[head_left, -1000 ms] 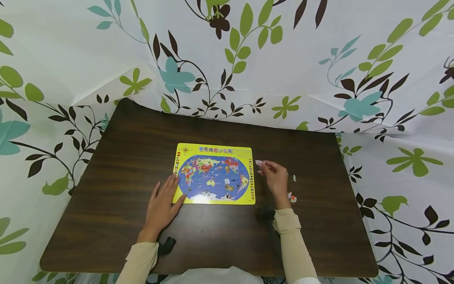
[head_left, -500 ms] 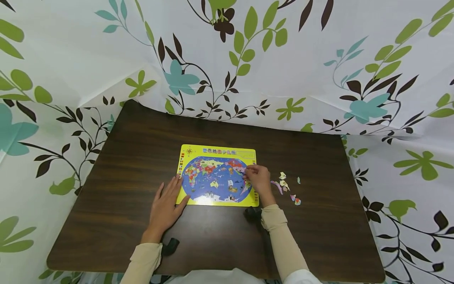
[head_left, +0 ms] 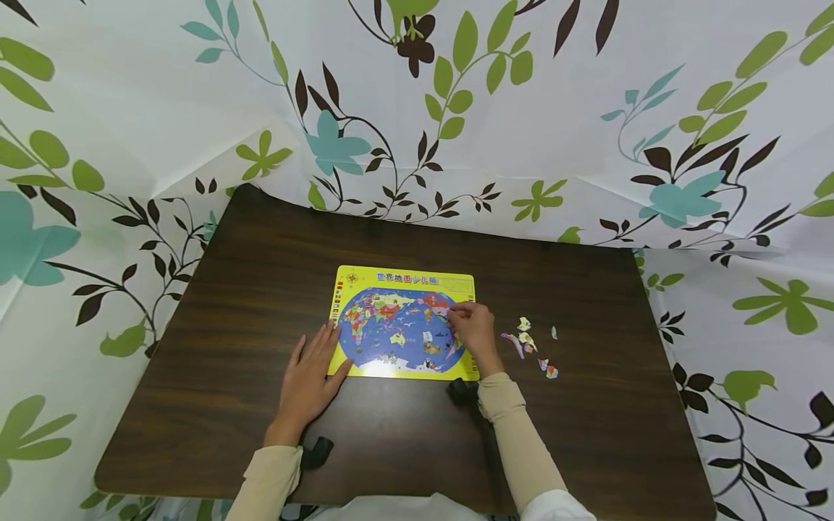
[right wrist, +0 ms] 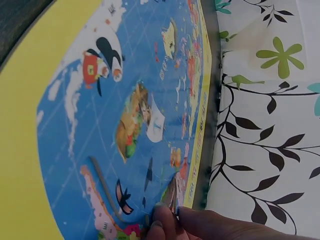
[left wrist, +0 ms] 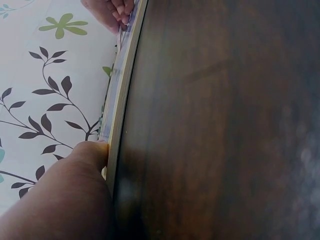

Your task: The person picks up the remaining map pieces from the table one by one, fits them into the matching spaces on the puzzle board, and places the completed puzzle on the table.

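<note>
A yellow-bordered world map puzzle board [head_left: 404,370] lies flat on the dark wooden table. My left hand [head_left: 309,383] rests along its left edge with straight fingers, the thumb on the front left corner. In the left wrist view, the thumb [left wrist: 87,160] presses the board's edge. Over the map's right part, my right hand [head_left: 477,334] pinches a small puzzle piece [right wrist: 172,192] between thumb and fingers. In the right wrist view the piece stands tilted, close over the upper part of the Americas. The fingers hide part of it.
Several loose puzzle pieces [head_left: 525,339] lie to the right of the board. A small greenish piece [head_left: 554,333] and a red-and-blue piece [head_left: 552,372] are farther right. A leaf-patterned cloth [head_left: 521,130] hangs behind the table [head_left: 586,289].
My right hand has moved left from beside the board onto the map's right part, carrying a pinkish puzzle piece, uncovering loose pieces. Since half a second ago it has barely moved. The left hand stays put.
</note>
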`<action>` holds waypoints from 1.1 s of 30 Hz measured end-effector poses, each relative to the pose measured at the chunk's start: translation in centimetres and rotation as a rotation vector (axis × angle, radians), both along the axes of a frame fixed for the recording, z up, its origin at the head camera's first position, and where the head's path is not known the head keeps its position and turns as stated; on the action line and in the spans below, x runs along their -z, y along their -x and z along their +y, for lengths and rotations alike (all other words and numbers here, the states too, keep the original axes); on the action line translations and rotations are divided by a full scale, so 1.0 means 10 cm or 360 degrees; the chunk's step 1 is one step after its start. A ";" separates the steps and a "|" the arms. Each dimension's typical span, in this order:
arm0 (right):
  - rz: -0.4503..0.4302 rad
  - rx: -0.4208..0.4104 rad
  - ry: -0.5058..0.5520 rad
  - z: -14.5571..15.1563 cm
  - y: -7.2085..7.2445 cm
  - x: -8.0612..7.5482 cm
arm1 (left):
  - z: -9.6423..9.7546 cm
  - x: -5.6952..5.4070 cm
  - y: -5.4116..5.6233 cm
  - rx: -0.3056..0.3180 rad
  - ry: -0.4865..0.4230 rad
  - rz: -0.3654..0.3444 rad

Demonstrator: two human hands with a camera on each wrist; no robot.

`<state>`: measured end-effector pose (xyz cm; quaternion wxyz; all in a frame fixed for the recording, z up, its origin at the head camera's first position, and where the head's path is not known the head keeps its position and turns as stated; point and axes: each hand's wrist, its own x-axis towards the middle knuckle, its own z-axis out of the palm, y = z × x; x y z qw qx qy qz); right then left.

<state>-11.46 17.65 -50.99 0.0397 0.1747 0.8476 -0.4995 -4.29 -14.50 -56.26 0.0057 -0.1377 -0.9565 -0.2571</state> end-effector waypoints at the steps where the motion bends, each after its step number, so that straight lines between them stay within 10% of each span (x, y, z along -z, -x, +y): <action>1: 0.0001 -0.0010 -0.0008 -0.01 0.00 0.00 | -0.01 0.00 0.00 -0.0002 0.0004 -0.0003; 33: 0.0109 -0.0241 -0.0376 -0.10 0.03 0.03 | -0.01 0.02 -0.01 -0.0007 -0.0018 0.0071</action>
